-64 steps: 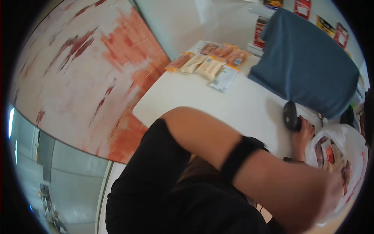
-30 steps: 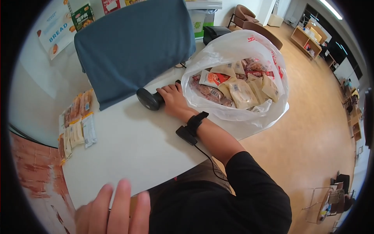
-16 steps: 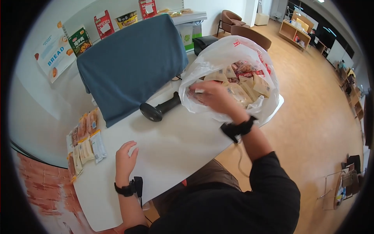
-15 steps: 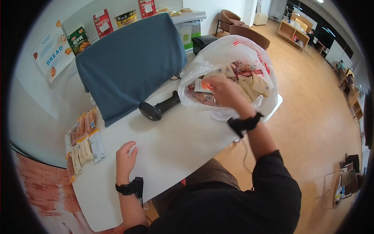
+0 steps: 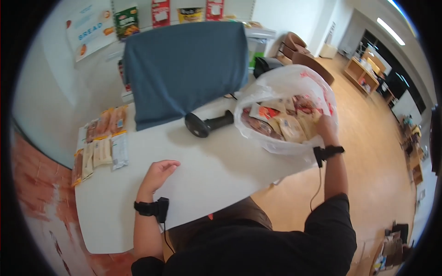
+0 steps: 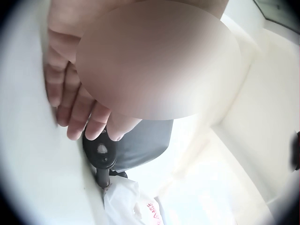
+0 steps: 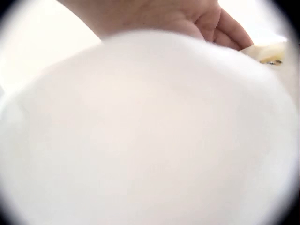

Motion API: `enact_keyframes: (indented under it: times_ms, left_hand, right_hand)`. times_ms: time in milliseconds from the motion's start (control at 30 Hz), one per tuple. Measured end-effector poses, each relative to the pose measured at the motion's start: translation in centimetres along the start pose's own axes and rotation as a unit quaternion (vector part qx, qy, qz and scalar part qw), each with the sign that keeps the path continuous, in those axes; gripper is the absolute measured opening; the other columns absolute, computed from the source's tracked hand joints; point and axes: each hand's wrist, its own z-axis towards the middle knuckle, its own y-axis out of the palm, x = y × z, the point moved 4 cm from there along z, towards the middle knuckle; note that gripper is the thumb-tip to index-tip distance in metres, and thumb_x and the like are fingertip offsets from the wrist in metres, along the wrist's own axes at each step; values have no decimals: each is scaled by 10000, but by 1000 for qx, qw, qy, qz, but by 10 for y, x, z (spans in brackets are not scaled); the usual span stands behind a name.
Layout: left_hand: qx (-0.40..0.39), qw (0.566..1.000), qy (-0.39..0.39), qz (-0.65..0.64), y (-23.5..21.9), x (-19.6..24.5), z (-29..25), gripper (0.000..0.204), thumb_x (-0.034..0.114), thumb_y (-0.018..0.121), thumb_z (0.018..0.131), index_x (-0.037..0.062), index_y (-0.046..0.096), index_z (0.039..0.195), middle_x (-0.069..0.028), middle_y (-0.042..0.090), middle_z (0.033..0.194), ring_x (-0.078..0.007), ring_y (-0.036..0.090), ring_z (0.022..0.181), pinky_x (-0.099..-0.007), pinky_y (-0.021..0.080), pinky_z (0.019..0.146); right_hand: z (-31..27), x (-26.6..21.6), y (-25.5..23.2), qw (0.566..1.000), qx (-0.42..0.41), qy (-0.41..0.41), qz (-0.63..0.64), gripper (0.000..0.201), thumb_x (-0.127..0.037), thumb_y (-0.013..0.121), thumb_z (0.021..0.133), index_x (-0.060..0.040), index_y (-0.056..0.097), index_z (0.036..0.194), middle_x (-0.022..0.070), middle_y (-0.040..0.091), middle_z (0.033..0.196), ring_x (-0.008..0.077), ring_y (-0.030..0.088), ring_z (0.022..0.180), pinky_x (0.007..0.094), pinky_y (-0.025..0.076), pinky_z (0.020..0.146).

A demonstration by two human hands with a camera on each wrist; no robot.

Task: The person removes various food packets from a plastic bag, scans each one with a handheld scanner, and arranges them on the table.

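A white plastic bag [image 5: 281,146] full of packaged food stands on the right end of the white table [image 5: 202,170]. My right hand [image 5: 327,129] is at the bag's right rim, its fingers partly hidden; in the right wrist view the hand [image 7: 187,21] is beside a pale packet [image 7: 272,52], and whether it grips this cannot be told. My left hand [image 5: 159,175] rests on the table, relaxed and holding nothing; in the left wrist view the hand [image 6: 79,93] shows its fingers loosely bent. A black handheld scanner [image 5: 207,124] lies between the hands, left of the bag.
Several packets [image 5: 102,152] lie in two rows at the table's left end. A blue-grey cloth [image 5: 184,73] covers a large object at the back. Behind it are snack packs [image 5: 126,23] and a bread poster [image 5: 90,30]. Brown chairs [image 5: 294,43] stand beyond the bag.
My right hand has let go of the scanner and moved over the bag's contents to its right rim. The left hand has come down onto the table. The head view has shifted.
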Motion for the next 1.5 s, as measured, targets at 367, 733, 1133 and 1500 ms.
enact_keyframes:
  times_ms: [367,733,1133,1500]
  left_hand:
    - [39,996,-73,-31,-7,-18,7,225,148,524,899,-12,650,994,-85,664,967,-131,592,870,-252,447,803]
    - [-20,959,-144,-241,1,-20,3,455,424,542,885,3,598,1049,-103,664,872,-169,631,760,-267,503,661]
    - [84,944,-148,-281,2,-22,9,298,189,468,922,-9,498,1144,-160,628,986,-221,645,812,-306,528,735]
    - [-25,962,-210,-173,1,-18,3,309,221,476,921,-58,583,1001,-171,656,851,-192,663,699,-227,524,578]
  right_hand:
    - [-75,-167,-141,872,28,-253,417,217,-118,510,834,-23,661,958,215,602,709,303,625,667,374,470,628]
    - [-213,-363,-79,591,-25,-647,480,221,-103,606,757,-92,640,975,129,646,899,320,616,826,389,494,694]
    - [-158,-355,-4,775,-90,-292,553,169,-62,596,809,-32,669,959,137,676,813,193,659,755,268,499,658]
    - [-135,-330,9,885,-193,-307,293,329,-320,630,787,4,653,832,189,641,728,309,641,673,366,485,604]
